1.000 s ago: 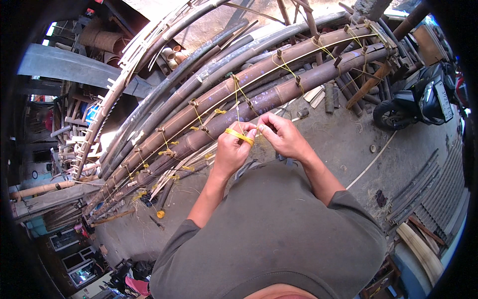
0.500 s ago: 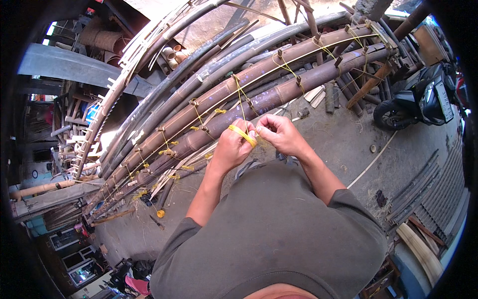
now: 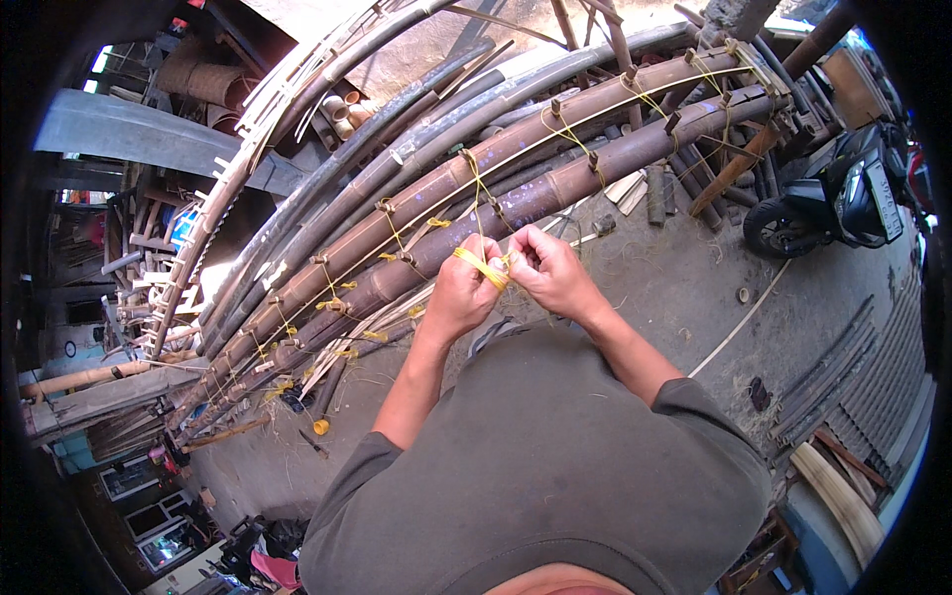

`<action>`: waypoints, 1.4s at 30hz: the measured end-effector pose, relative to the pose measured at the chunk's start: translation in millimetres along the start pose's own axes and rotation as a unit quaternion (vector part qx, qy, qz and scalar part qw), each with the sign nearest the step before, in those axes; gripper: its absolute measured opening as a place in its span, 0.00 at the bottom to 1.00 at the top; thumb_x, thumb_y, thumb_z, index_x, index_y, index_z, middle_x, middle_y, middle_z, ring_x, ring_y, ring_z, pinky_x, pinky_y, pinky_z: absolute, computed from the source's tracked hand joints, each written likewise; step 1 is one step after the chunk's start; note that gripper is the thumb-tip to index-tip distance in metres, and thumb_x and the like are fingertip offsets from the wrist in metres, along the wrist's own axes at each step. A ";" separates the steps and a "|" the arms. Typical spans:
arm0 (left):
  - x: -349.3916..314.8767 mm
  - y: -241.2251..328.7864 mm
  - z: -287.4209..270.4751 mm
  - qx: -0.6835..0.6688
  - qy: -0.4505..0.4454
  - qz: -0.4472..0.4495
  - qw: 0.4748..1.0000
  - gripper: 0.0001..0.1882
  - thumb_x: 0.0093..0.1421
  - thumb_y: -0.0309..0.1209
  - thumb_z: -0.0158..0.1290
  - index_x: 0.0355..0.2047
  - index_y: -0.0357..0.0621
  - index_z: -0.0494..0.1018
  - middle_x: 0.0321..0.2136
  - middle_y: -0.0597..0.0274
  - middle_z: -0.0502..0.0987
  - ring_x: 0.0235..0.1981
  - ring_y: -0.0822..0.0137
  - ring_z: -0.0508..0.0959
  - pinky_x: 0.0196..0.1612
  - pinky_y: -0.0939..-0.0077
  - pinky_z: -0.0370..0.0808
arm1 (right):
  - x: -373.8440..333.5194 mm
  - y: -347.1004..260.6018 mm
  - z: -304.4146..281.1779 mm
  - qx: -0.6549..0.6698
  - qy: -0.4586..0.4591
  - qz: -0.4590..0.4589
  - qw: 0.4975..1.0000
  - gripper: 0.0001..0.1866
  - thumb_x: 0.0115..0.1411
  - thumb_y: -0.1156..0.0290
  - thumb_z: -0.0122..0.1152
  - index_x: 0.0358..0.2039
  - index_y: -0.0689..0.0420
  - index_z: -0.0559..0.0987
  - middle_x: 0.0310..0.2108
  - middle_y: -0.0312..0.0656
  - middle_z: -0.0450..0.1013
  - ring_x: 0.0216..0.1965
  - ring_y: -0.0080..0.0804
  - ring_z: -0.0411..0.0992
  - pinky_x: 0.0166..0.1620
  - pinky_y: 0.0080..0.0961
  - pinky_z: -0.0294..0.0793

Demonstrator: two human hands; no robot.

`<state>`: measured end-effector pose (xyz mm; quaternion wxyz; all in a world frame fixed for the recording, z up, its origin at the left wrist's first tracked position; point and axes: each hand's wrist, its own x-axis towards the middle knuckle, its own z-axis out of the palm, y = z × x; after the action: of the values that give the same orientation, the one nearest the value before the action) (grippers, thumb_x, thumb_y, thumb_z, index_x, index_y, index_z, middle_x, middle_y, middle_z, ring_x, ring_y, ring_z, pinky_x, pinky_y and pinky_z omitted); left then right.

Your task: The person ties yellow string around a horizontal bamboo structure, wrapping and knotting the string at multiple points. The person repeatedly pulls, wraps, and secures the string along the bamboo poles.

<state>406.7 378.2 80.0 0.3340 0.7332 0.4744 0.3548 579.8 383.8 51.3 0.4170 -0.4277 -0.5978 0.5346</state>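
Yellow twine (image 3: 473,258) is looped around my left hand (image 3: 464,291), whose fingers are closed on it. Close beside it, my right hand (image 3: 546,271) pinches the same twine between thumb and fingertips; the exact crossing of the strands is too small to make out. From my hands a taut strand runs up to wooden pegs on two long brown bamboo poles. The upper pole (image 3: 521,146) and the lower pole (image 3: 555,180) lie side by side, with more yellow lashings knotted along them.
A parked motorbike (image 3: 843,203) stands at the right. Grey poles (image 3: 451,109) are stacked beyond the bamboo. A knife (image 3: 314,443) and a yellow roll (image 3: 320,426) lie on the concrete floor at the lower left. Bamboo strips (image 3: 627,188) rest beyond my right hand.
My right hand has shifted slightly left, closer against the left hand and the twine. My left hand stays nearly in place with the loops around it.
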 end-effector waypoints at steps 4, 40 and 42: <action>-1.1 2.3 -5.3 -0.019 0.020 -0.035 0.999 0.05 0.61 0.26 0.49 0.30 0.37 0.66 0.24 0.53 0.69 0.26 0.58 0.71 0.32 0.68 0.69 | 3.8 7.0 -12.1 0.058 0.088 0.014 0.994 0.06 0.61 0.72 0.57 0.31 0.60 0.72 0.24 0.30 0.66 0.26 0.15 0.64 0.30 0.17 0.67; -0.7 -1.9 13.0 0.035 0.053 0.030 0.998 0.05 0.59 0.24 0.50 0.29 0.35 0.66 0.24 0.50 0.68 0.25 0.52 0.70 0.30 0.63 0.68 | 6.4 -23.5 -14.4 -0.103 0.037 -0.073 0.991 0.07 0.48 0.72 0.61 0.25 0.60 0.73 0.20 0.40 0.67 0.22 0.28 0.68 0.27 0.25 0.69; -1.9 -5.4 13.1 0.026 0.047 0.020 0.998 0.05 0.61 0.25 0.48 0.29 0.36 0.66 0.23 0.54 0.67 0.24 0.60 0.69 0.31 0.69 0.68 | 8.2 -20.7 -14.6 -0.090 0.074 -0.073 0.991 0.06 0.48 0.73 0.60 0.25 0.60 0.73 0.20 0.40 0.66 0.22 0.26 0.68 0.27 0.24 0.69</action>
<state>414.6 376.3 68.3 0.2844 0.7337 0.4837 0.3831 590.0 394.4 73.4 0.4577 -0.4570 -0.6406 0.4139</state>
